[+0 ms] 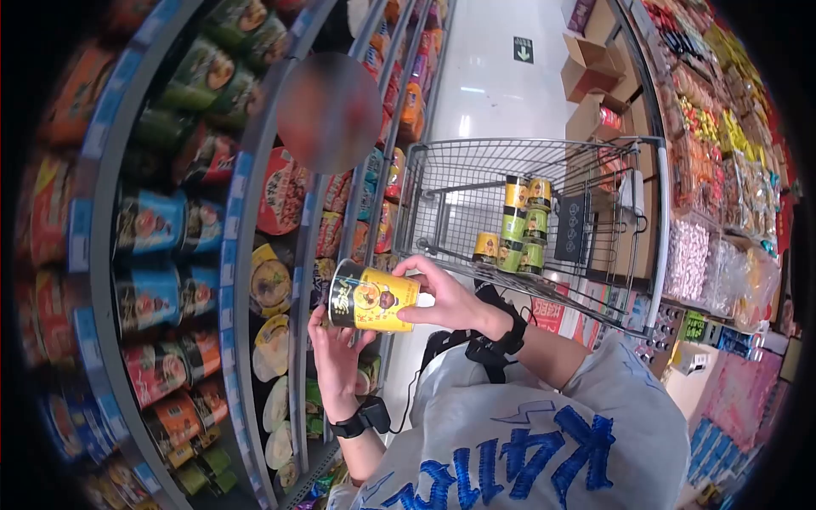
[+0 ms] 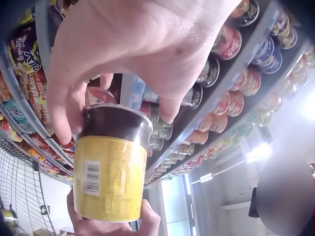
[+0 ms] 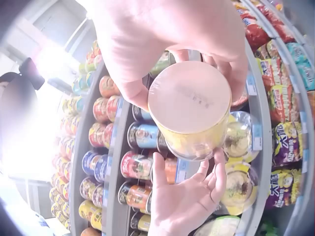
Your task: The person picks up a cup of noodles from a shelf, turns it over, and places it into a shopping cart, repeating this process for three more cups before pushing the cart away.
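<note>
Just left of centre, 1 yellow cup point(image 1: 382, 299) is grasped by the fingers of the right hand point(image 1: 446, 302); the left hand point(image 1: 337, 361) is held, fingers loose, by its dark end.

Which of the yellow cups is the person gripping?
The black-banded yellow cup, gripped by the right hand outside the cart; no hand touches the yellow cups inside it.

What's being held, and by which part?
A yellow-and-black cup; the right hand grips its yellow base end. The left hand is by its black end.
</note>
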Demonstrator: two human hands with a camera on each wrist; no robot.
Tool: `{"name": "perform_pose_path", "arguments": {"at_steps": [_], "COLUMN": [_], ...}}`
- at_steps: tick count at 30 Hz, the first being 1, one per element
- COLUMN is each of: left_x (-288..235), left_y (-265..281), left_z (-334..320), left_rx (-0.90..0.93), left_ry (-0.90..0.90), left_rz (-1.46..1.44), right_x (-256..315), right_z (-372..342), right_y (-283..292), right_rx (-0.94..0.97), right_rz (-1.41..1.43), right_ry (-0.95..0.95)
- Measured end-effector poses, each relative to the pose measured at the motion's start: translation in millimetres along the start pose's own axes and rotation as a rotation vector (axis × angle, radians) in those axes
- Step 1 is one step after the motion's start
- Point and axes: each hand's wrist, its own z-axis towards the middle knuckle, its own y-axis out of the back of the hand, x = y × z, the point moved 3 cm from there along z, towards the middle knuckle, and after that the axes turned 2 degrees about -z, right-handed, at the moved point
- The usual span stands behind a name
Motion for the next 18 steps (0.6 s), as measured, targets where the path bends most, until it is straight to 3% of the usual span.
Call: {"name": "perform_pose_path", "arguments": {"at_steps": [4, 7, 9, 11, 13, 18], "left_x": [25, 49, 67, 86, 107, 181], "left_y": [-41, -70, -87, -104, -121, -134], "left_z": [48, 84, 107, 131, 153, 210], "left_rx": [-0.003, 0.010, -0.031, -0.003, -0.021, -0.125], "left_ry": [0.095, 0.140, 0.171, 0.207, 0.162, 0.237], "left_rz": [0.056, 0.100, 0.174, 0.207, 0.174, 0.108], "right_x": [-21, -45, -52, -87, -109, -164], "right_z": [9, 13, 12, 12, 8, 9], "right_y": [67, 118, 150, 177, 200, 235], "right_rx": [0.005, -0.089, -0.165, -0.261, -0.350, -0.401], "right_rz": [0.066, 0.226, 0.162, 0.313, 0.650, 0.800], "right_ry": [-0.109, -0.224, -0.237, -0.257, -0.387, -0.503]}}
